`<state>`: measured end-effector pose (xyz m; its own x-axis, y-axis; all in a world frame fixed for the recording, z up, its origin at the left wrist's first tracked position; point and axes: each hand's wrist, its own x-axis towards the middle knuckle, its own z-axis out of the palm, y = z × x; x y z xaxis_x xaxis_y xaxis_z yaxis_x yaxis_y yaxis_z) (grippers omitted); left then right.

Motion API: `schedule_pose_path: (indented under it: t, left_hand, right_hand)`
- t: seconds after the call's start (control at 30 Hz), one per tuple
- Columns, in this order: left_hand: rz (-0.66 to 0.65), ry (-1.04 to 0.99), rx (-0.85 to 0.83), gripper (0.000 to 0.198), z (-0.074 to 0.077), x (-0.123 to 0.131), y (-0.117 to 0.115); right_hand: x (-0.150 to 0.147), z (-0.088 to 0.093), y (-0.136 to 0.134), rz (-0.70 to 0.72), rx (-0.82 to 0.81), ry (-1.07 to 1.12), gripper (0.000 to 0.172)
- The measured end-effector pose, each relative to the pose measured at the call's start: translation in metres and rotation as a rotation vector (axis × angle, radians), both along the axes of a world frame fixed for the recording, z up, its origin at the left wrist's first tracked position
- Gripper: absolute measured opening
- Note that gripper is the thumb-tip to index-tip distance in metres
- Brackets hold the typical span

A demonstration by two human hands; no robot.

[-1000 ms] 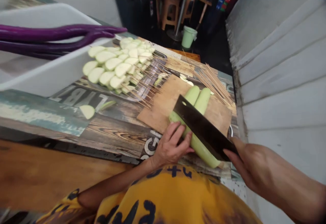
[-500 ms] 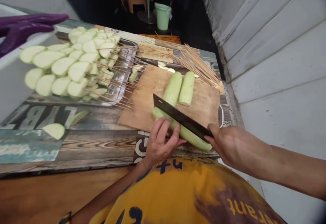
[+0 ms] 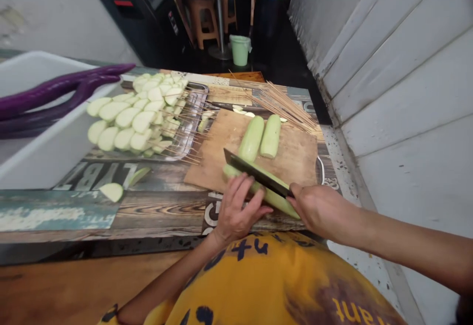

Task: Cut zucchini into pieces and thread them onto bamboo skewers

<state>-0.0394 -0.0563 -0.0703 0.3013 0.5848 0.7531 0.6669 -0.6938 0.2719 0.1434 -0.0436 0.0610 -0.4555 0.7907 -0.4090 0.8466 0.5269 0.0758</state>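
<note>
A long pale green squash lies along the near edge of the wooden cutting board. My left hand presses its fingers on the squash and holds it from the near side. My right hand is closed round the handle of a cleaver. Its dark blade lies lengthwise along the top of the squash, close to my left fingertips; how deep the edge sits I cannot tell. Two more squash pieces, a longer one and a shorter one, rest side by side behind the blade.
Skewered pale slices are piled on a metal tray at the left. Beyond them is a white bin with purple eggplants. Bare bamboo skewers lie behind the board. Two loose slices sit front left. A white wall stands at right.
The view has tilted up and turned left, showing more of the bin and floor. Both hands keep their holds; the blade still lies along the squash, with little visible shift.
</note>
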Motion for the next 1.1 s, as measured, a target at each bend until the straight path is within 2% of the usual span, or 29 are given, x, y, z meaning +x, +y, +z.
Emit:
schedule_pose_path:
  t: [0.1, 0.27, 0.53, 0.67, 0.77, 0.87, 1.0, 1.1]
  left_hand:
    - [-0.068, 0.07, 0.001, 0.042, 0.003, 0.0, -0.002]
    - [-0.072, 0.045, -0.022, 0.044, 0.004, -0.001, -0.001]
    - [-0.056, 0.037, 0.006, 0.042, 0.003, 0.0, -0.002]
    - [-0.06, 0.032, 0.017, 0.041, 0.002, 0.0, -0.002]
    - [-0.049, 0.04, 0.025, 0.038, 0.001, 0.0, -0.003]
    - [-0.059, 0.06, 0.031, 0.036, 0.002, 0.002, -0.003]
    - [-0.071, 0.054, 0.041, 0.038, 0.003, 0.002, -0.004]
    - [-0.06, 0.024, 0.041, 0.04, 0.002, 0.0, -0.005]
  right_hand:
    - [-0.002, 0.005, 0.004, 0.063, 0.047, 0.048, 0.02]
    - [-0.008, 0.013, 0.012, 0.093, 0.044, 0.09, 0.029]
    - [-0.01, 0.015, 0.008, -0.018, -0.017, 0.102, 0.031]
    - [-0.013, 0.018, 0.008, -0.027, -0.029, 0.101, 0.028]
    - [-0.004, 0.01, 0.003, -0.038, -0.016, 0.154, 0.029]
    - [0.013, -0.006, -0.009, -0.068, 0.042, 0.227, 0.033]
    - [0.029, -0.026, -0.028, -0.026, 0.163, 0.393, 0.03]
    - [0.029, -0.025, -0.033, 0.02, 0.259, 0.492, 0.027]
